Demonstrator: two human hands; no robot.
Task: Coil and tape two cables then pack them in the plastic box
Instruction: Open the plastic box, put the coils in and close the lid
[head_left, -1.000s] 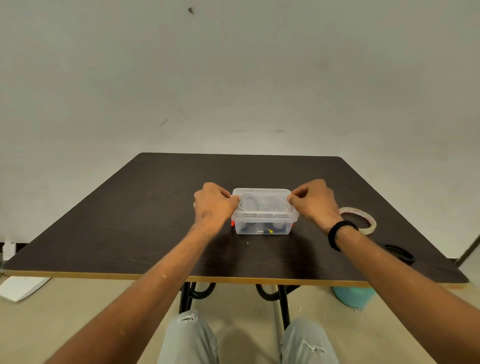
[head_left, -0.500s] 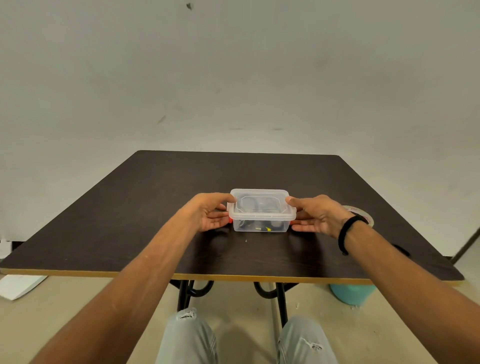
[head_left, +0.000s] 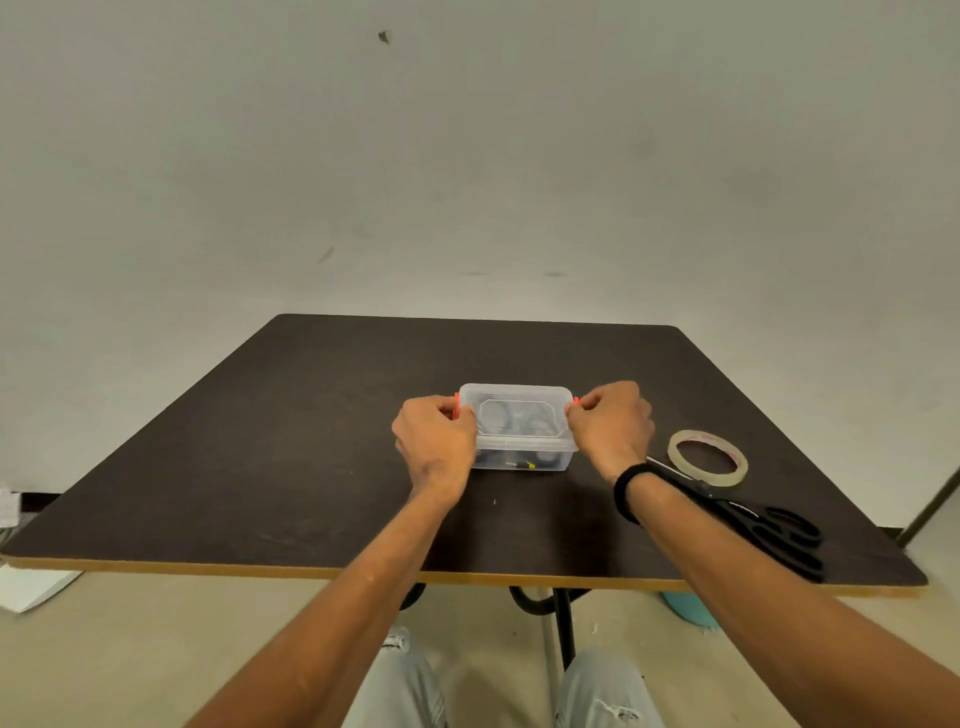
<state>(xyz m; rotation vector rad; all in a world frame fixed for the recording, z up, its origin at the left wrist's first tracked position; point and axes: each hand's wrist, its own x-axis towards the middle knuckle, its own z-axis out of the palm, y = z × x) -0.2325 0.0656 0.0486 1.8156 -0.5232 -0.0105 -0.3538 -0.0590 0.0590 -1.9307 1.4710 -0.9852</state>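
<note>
Soft, even indoor light fills the frame, moderately bright, with no hard highlights. The wall (head_left: 467, 156) in the upper half reads flat grey-white, darkening slightly toward the corners. Faint, diffuse shadows sit on the dark bench (head_left: 260, 467) under the forearms. Wide-angle distortion bows the bench's near edge and stretches the arms at the lower corners. Detail is slightly soft overall, with compression smearing.

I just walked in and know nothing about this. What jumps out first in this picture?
Two bare hands, the left hand and right hand, grip the red side clips of a clear plastic box mid-table, lid on, dark cables inside. To its right lie a tape roll and black scissors on the dark table.
</note>
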